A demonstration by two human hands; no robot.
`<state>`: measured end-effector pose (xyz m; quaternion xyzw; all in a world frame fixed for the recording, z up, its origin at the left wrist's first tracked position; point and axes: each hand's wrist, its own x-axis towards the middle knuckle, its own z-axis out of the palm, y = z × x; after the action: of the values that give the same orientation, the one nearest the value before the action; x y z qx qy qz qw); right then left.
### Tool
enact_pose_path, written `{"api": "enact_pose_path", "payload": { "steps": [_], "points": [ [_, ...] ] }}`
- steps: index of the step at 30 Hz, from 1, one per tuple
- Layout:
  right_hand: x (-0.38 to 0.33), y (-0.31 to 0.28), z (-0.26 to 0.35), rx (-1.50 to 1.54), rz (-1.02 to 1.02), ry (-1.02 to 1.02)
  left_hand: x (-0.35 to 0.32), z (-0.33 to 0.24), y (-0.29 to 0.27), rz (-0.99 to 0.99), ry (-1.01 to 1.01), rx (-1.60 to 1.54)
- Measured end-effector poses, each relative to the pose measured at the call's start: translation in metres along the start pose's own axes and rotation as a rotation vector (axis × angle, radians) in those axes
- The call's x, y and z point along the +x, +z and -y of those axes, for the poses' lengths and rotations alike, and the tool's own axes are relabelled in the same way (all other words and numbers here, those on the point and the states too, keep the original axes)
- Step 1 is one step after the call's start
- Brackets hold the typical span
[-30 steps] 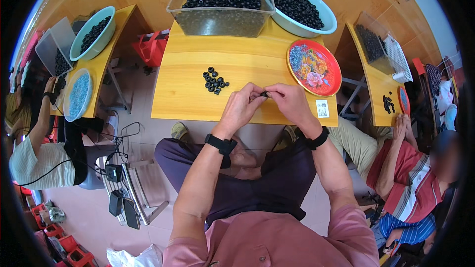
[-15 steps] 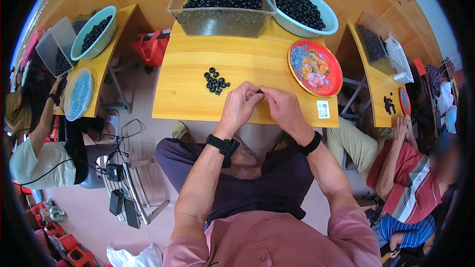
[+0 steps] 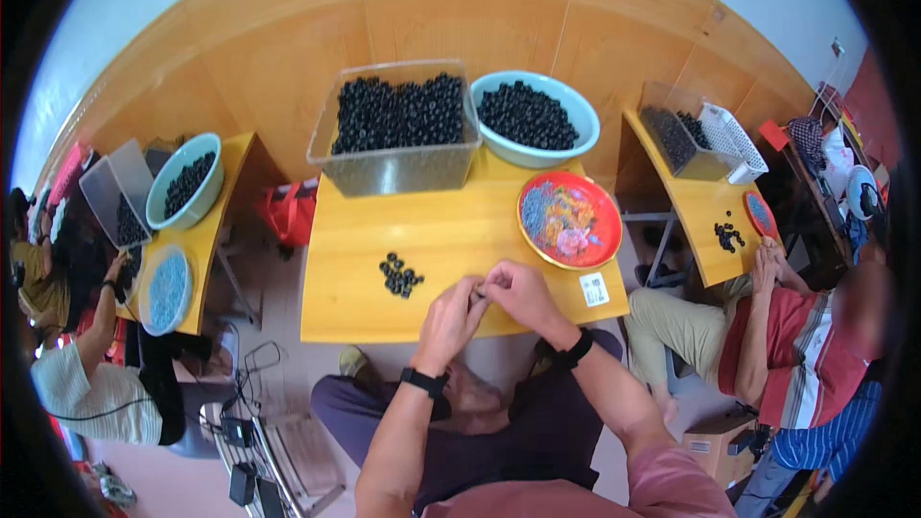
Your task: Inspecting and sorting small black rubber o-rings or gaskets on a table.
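My left hand (image 3: 451,319) and my right hand (image 3: 525,294) meet fingertip to fingertip over the near part of the yellow table (image 3: 336,240). Both are closed in a pinch. A dark bit shows between them, seemingly a small black part, mostly covered by my fingers. Left of my hands lies a loose group of small black ring-shaped parts (image 3: 401,280). Beyond my right hand stands a red round tray (image 3: 602,230) with a flower print, holding a heap of thin blue-grey pieces (image 3: 540,211) on its left side.
A clear plastic bin (image 3: 384,173) and a light blue basin (image 3: 537,155), both full of black parts, stand at the back. A white label (image 3: 594,289) lies near the right edge. People work at side tables left (image 3: 219,201) and right (image 3: 691,230). Cables and a metal stool (image 3: 288,460) are lower left.
The view has tilted up, so the table sits lower and more wall shows. My hands stay together in a pinch; the dark part between them is now more hidden.
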<state>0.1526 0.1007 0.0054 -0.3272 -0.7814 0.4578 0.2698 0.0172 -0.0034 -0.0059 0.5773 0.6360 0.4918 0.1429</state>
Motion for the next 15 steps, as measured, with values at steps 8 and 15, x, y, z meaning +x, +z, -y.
{"api": "enact_pose_path", "payload": {
  "steps": [8, 15],
  "points": [
    [-0.004, 0.01, 0.009, 0.075, -0.107, 0.014, 0.003, -0.001, 0.002, 0.037, -0.114, 0.065],
    [0.004, 0.01, -0.005, 0.247, -0.032, 0.065, 0.015, -0.003, -0.001, 0.052, -0.171, 0.008]
  ]
}}
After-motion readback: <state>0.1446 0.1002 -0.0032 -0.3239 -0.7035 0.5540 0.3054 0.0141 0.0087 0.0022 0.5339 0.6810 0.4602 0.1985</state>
